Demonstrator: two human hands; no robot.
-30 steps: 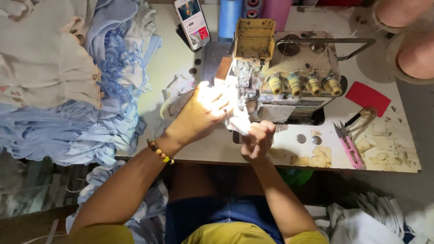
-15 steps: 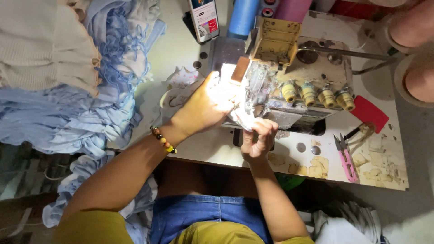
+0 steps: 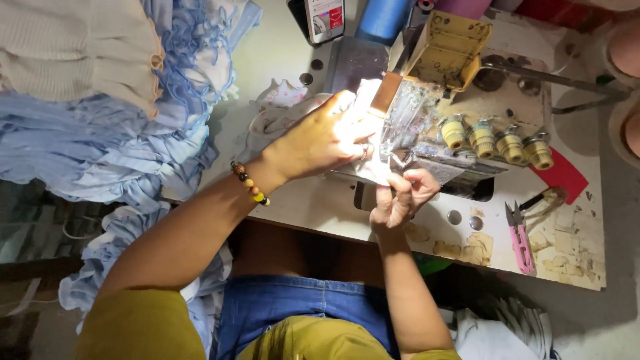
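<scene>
One screen shows — a phone [image 3: 325, 19] standing at the far edge of the sewing table [image 3: 313, 200], just left of a blue thread cone [image 3: 385, 18]. It is a small upright rectangle with a dark frame, cut off by the top of the picture; the lit display is mostly white with a dark band near the top and a red patch at its lower right. What it shows is too small to make out. A plain red flat card [image 3: 561, 175] lies toward the table's right edge — unmarked as far as can be seen.
</scene>
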